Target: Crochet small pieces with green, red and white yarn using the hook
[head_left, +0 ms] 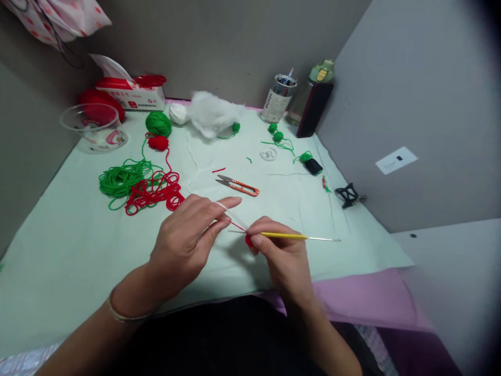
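Observation:
My right hand [279,250] is closed around a yellow crochet hook [284,236] and a small red crocheted piece [249,241]. The hook lies nearly level, one metal end pointing right and the other left. To the left, my left hand [191,235] pinches a red strand [238,225] between thumb and a finger, its index finger stretched out. A white strand [230,213] runs from that index finger to the red piece. Orange-handled thread snips [238,186] lie just beyond the hands. Part of the red piece is hidden by my right fingers.
Loose green yarn [121,180] and red yarn [154,193] lie at left, near a clear tub [94,133] and tissue box [136,98]. White stuffing [213,115] is at the back. A pen holder [278,99], bottle [301,99], phone [315,110] and black stand [348,195] are at right.

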Action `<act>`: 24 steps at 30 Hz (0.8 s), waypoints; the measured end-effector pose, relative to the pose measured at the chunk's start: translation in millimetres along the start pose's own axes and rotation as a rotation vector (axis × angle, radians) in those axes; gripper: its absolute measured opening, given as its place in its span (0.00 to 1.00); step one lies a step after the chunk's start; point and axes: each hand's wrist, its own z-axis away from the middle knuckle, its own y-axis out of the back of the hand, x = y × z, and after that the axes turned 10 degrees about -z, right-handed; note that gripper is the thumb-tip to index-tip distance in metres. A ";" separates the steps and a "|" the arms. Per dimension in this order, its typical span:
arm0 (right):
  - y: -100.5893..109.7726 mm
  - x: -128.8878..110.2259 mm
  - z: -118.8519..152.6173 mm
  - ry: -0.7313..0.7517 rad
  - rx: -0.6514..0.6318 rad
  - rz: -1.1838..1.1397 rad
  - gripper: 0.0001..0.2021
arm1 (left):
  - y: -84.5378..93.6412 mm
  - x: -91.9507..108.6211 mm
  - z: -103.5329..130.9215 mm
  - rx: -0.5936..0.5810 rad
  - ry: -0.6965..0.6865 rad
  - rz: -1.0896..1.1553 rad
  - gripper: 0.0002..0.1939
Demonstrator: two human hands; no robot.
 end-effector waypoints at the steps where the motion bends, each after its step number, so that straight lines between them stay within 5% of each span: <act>1: 1.0 -0.3 -0.4 -0.040 -0.018 -0.035 0.03 | 2.8 -0.7 -1.6 -0.034 0.026 0.021 0.09; 7: 0.7 -1.9 -6.2 -0.236 -0.083 -0.286 0.05 | 2.0 0.9 -3.9 -0.264 0.347 0.413 0.16; 13: -1.8 -2.9 -6.2 -0.304 -0.086 -0.362 0.05 | -2.3 -2.3 -6.4 -0.442 0.450 0.734 0.21; 20: -0.1 -1.6 -8.3 -0.369 -0.062 -0.435 0.06 | -1.8 -4.4 -4.7 -0.484 0.407 0.614 0.25; 24: 1.6 -0.5 -8.2 -0.378 -0.085 -0.409 0.07 | -0.1 -7.2 -7.1 -0.465 0.154 0.316 0.15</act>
